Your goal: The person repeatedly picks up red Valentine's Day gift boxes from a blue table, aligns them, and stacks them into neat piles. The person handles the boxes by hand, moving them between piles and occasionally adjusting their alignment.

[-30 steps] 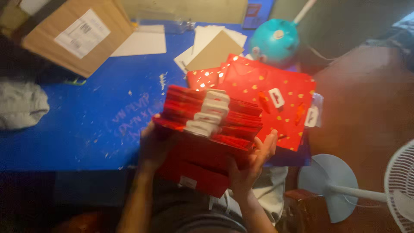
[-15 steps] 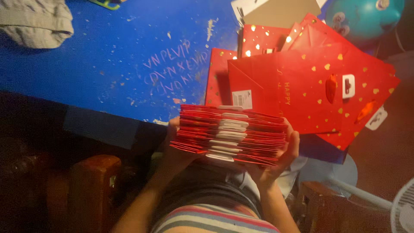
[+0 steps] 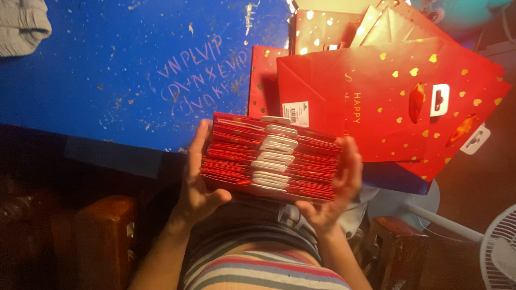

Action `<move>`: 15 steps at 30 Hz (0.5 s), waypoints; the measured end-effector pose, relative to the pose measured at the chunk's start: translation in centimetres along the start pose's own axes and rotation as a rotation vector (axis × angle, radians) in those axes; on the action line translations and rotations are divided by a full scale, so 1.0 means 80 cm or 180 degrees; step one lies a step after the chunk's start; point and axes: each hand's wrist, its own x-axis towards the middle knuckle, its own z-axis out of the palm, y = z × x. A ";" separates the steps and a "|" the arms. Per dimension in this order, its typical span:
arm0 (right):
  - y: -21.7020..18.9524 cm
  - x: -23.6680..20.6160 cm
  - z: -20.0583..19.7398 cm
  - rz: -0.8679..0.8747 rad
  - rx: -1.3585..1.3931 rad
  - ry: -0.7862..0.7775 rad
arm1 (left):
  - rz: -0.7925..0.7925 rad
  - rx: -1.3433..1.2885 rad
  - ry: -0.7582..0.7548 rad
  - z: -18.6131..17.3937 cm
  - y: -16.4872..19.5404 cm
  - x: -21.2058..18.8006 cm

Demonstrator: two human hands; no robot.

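Observation:
I hold a thick stack of folded red gift bags (image 3: 236, 158) edge-up between both hands, its white hang tabs lined up along the middle. My left hand (image 3: 196, 188) grips the stack's left end, thumb curled under the front. My right hand (image 3: 336, 188) clamps the right end. The stack hovers over my lap, just off the near edge of the blue table (image 3: 123, 80). Behind it on the table lie more flat red gift bags with gold hearts (image 3: 387, 102), overlapping and hanging past the table's right corner.
A grey cloth (image 3: 21, 24) lies at the table's far left. Scratched writing marks the blue top. A wooden chair arm (image 3: 105, 236) is at lower left, another wooden piece (image 3: 395, 249) at lower right. A white fan (image 3: 500, 252) stands on the floor at right.
The view has tilted down and closer to the table edge. The stack has stayed in both hands and come nearer my body; the cardboard box and teal object have left the view.

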 end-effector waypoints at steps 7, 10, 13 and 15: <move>-0.102 0.065 -0.016 -0.0510 -0.2732 -0.1469 | 0.1159 0.3241 -0.0125 0.008 0.074 0.031; -0.101 0.085 0.002 0.0044 -0.3425 -0.2601 | 0.0771 0.3645 -0.0575 0.030 0.097 0.047; -0.103 0.094 0.006 -0.0049 -0.3205 -0.2086 | 0.0282 0.3797 -0.1135 0.035 0.105 0.067; -0.097 0.100 0.009 0.0017 -0.2991 -0.2233 | 0.0465 0.3877 -0.1163 0.034 0.109 0.073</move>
